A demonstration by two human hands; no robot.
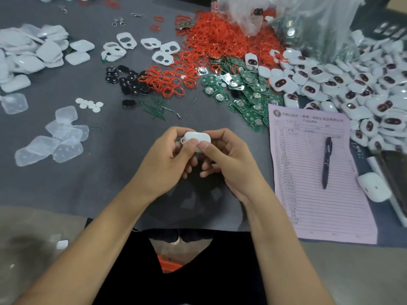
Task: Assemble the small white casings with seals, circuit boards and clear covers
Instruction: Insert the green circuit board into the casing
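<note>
Both hands hold one small white casing (196,137) above the near middle of the grey table. My left hand (167,157) grips its left side and my right hand (229,159) its right side, both thumbs pressing on the top face. Its underside is hidden by my fingers. A heap of red seals (211,42) lies at the back centre. Green circuit boards (244,89) spread to the right of the seals. Clear covers (55,142) lie loose at the left, and more of these pile up at the far left (28,49).
White casings with dark openings (363,89) pile up at the right under a plastic bag (308,23). White front frames (141,47) and black pads (125,80) sit at the back. A pink form (308,205) with a pen (327,161) lies right of my hands.
</note>
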